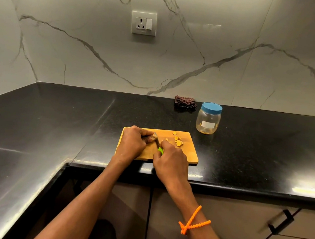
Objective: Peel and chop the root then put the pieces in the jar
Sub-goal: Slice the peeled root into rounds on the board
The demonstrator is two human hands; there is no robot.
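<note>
The cutting board point(188, 153) lies on the black tabletop point(256, 148), its near edge close to the tabletop's front edge. Bare surface extends to the left, to the right and behind the board up to the marble wall.

The jar point(208, 118) stands upright just beyond the board's far right corner, apart from it, with its blue lid point(211, 107) on. It carries a white label point(207, 124); no writing is legible there. A folded dark cloth point(185, 102) lies behind the jar to its left, against the wall. A wall socket point(143, 23) is mounted above.

The left hand point(133, 143) has its fingers curled down over the root point(152, 138), pinning it to the board's far left part. The right hand point(171, 161) grips a knife point(158, 144) by its green handle, the blade set just right of the root. Cut slices point(178, 140) lie scattered on the board to the right of the blade. An orange beaded band point(194, 220) circles the right wrist.
</note>
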